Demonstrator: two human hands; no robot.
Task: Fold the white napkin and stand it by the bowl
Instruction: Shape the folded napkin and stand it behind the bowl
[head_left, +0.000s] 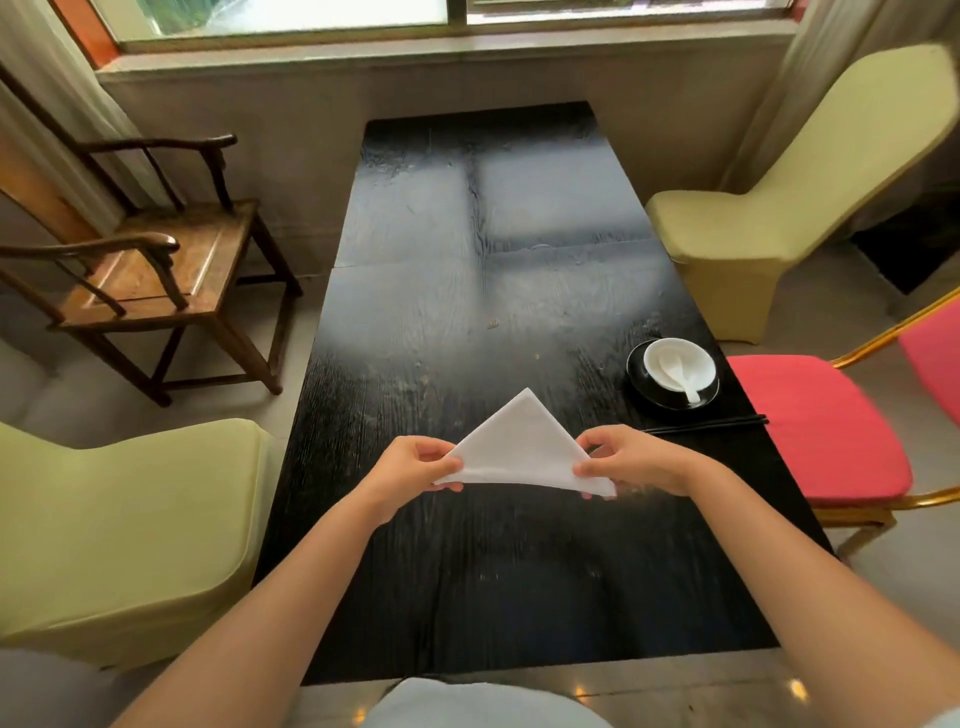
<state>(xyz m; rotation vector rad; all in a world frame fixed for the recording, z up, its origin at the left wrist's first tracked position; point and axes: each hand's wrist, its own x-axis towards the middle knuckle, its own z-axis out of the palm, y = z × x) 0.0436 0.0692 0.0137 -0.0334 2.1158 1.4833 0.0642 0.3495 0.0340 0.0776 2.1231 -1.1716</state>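
Observation:
The white napkin (522, 447) is folded into a triangle with its tip pointing away from me, held just above the black table (467, 571). My left hand (415, 465) pinches its left corner. My right hand (631, 460) pinches the right corner. The white bowl (698, 358) holds a white spoon and sits on a black saucer (636, 371) at the table's right edge, beyond my right hand.
Black chopsticks (711, 425) lie just in front of the saucer. A red-cushioned chair (815, 426) stands right of the table, cream-covered chairs at near left (119, 525) and far right (779, 197), a wooden armchair (156, 260) at far left.

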